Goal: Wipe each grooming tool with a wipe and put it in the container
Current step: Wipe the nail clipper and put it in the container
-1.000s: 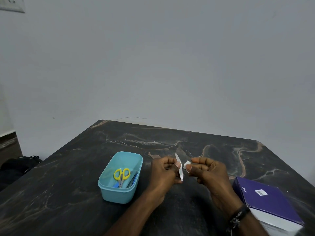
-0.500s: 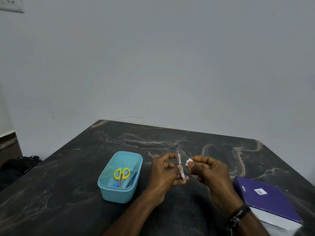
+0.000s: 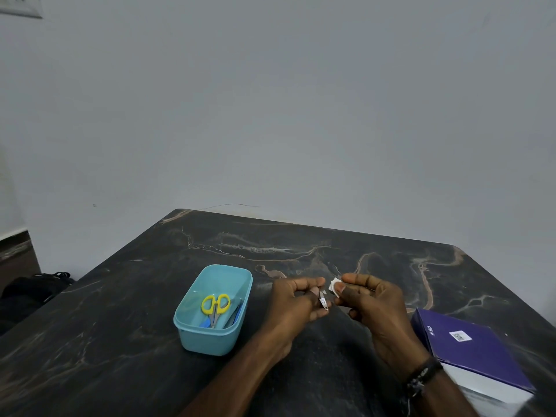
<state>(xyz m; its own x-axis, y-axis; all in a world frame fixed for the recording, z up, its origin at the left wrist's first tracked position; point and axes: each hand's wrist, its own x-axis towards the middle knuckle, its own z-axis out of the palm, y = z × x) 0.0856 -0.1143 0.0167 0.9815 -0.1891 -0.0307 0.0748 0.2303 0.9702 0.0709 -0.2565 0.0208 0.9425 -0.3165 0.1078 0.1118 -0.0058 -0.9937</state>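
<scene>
Plainly, the left hand (image 3: pixel 296 299) pinches a small metal tool (image 3: pixel 323 302) while the right hand (image 3: pixel 365 297) beside it pinches a folded wipe (image 3: pixel 334 286); rubbing hard could flick the tool loose.

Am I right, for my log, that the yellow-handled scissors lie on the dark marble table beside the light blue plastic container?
Not quite. The head view shows the yellow-handled scissors lying inside the light blue plastic container, which stands on the dark marble table.
</scene>
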